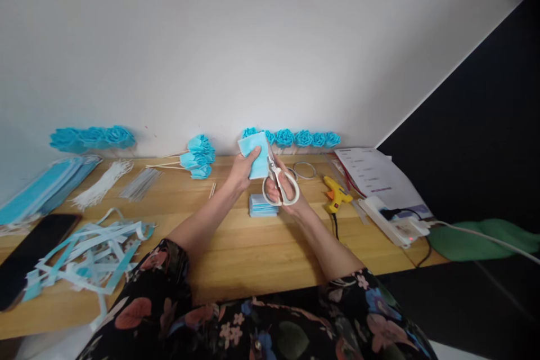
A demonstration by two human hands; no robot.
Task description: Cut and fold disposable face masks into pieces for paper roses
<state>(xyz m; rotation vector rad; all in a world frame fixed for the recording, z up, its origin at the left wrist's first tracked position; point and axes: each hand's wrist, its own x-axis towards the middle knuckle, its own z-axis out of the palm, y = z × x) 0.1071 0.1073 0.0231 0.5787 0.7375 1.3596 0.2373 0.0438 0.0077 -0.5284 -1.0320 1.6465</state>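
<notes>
My left hand [244, 169] pinches a folded light-blue piece of mask fabric [258, 160], its thumb pressed on the front. Fingers of my right hand [283, 187] pass through the white handles of a pair of scissors [277, 177]. The blades point up along the right edge of the fabric; whether they are cutting into it I cannot tell. Just below both hands, a neat stack of folded blue pieces [264, 206] lies on the wooden table [253, 264].
Blue fabric flowers [304, 138] line the wall, with more [198, 156] lying on sticks. Left are flat masks [50, 183], white cords [103, 183], grey wires [140, 184], cut strips [93, 253] and a phone [36, 253]. Right are a yellow glue gun [337, 193], a power strip [390, 222] and papers [379, 177].
</notes>
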